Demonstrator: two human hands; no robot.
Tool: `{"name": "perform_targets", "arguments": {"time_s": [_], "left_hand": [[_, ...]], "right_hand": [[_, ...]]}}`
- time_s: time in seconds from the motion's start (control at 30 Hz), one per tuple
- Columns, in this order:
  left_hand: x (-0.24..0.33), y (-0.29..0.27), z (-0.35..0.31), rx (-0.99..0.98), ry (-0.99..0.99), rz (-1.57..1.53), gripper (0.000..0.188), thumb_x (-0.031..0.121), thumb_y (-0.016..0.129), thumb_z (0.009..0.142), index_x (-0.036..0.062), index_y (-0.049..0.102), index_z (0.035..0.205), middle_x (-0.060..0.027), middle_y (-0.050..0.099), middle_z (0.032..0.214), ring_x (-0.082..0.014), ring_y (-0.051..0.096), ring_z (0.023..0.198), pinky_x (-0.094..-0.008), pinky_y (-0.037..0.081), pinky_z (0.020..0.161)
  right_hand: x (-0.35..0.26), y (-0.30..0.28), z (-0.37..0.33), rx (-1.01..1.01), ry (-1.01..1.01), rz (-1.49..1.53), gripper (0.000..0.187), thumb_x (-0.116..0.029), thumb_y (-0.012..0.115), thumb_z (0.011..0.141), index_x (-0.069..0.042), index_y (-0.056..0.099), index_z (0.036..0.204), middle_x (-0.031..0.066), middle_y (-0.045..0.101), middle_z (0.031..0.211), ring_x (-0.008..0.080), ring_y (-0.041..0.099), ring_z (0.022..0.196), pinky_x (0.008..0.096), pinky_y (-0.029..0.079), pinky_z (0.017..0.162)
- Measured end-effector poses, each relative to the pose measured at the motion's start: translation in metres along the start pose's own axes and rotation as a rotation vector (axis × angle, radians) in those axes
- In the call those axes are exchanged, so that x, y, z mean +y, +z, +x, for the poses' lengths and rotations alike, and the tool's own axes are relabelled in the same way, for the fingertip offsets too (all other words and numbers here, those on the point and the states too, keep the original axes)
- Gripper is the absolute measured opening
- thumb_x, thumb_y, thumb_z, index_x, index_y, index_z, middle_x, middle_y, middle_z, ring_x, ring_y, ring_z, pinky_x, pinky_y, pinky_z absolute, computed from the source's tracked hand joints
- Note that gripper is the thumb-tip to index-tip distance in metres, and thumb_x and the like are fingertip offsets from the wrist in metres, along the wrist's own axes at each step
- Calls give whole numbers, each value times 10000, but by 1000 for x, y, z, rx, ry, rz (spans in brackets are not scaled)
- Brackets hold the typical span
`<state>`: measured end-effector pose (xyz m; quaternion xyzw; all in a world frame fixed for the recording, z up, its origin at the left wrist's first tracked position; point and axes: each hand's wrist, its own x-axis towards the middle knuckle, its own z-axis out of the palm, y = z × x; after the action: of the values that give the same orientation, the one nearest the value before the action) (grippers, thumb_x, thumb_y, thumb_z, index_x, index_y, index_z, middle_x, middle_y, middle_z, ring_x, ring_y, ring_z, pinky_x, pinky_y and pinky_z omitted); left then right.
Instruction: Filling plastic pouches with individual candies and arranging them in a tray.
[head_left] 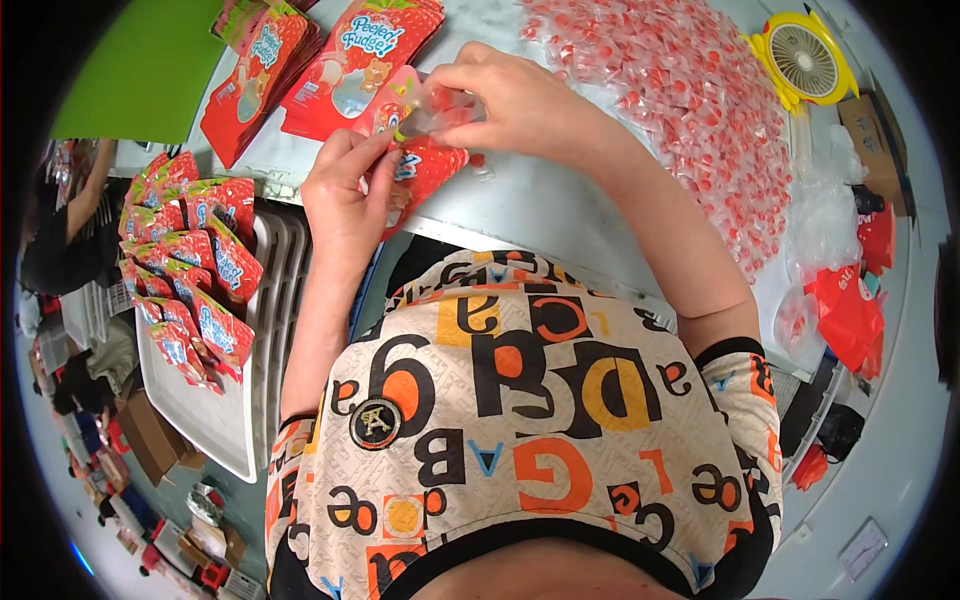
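In front of me my left hand [350, 185] is closed on the edge of a red printed pouch [432, 175], thumb against its upper part. Over the pouch's top my right hand [510, 105] is closed, fingers curled around clear-wrapped candy [448, 108] that they partly cover. The pouch's mouth is mostly hidden by the fingers. Just beyond my left hand lie a fanned stack of flat red pouches [315, 115] and, farther left, another stack of flat red pouches [245, 105].
A large heap of clear-wrapped red candies [690, 120] covers the table's right side. Beyond it stands a yellow fan [803, 62]. At left, filled pouches [195, 260] sit on stacked white trays [205, 425]. Plastic bags [815, 230] hang about the right edge. Another person's arm [92, 190] shows far left.
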<state>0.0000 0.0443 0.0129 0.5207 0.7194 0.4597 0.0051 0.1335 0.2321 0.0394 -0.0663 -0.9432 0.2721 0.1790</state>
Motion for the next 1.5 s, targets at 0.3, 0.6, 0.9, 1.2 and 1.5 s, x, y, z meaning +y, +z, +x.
{"name": "perform_targets", "arguments": {"time_s": [0.3, 0.6, 0.9, 1.2, 1.5], "left_hand": [[2, 2, 5, -78, -8, 64, 206, -8, 745, 839, -18, 724, 1043, -94, 631, 806, -167, 654, 722, -265, 526, 678], [8, 10, 9, -112, 16, 47, 203, -2, 747, 842, -21, 724, 1042, -90, 628, 804, -158, 651, 723, -259, 525, 686], [8, 10, 7, -73, -89, -119, 194, 1, 759, 820, 1, 737, 1013, -97, 611, 777, -178, 622, 696, -289, 495, 637], [-20, -25, 0, 103, -139, -269, 123, -39, 732, 855, -21, 731, 977, -64, 664, 906, -113, 647, 809, -227, 533, 727], [-11, -24, -7, 96, -114, -139, 153, -16, 745, 853, -25, 727, 1005, -62, 654, 887, -109, 654, 790, -227, 543, 711]], "right_hand": [[13, -2, 5, -5, 61, 435, 287, -360, 678, 933, -81, 689, 1002, -2, 582, 820, 49, 536, 638, 261, 451, 568], [-8, 8, 34, 618, 521, 1432, 298, -302, 497, 1052, -21, 596, 1033, -24, 543, 685, 52, 420, 468, 187, 301, 418], [-22, 26, 10, 455, 255, 1036, 332, -320, 462, 1075, -34, 632, 1070, -23, 606, 806, 39, 524, 672, 174, 405, 605], [81, 47, -16, 442, 236, 359, 418, -389, 566, 1001, -133, 610, 1329, 144, 617, 1302, 248, 589, 1225, 383, 482, 1014], [67, 118, -50, 135, -98, -318, 583, -470, 728, 808, -142, 616, 1277, 126, 558, 1275, 307, 514, 1242, 473, 431, 1009]]}}
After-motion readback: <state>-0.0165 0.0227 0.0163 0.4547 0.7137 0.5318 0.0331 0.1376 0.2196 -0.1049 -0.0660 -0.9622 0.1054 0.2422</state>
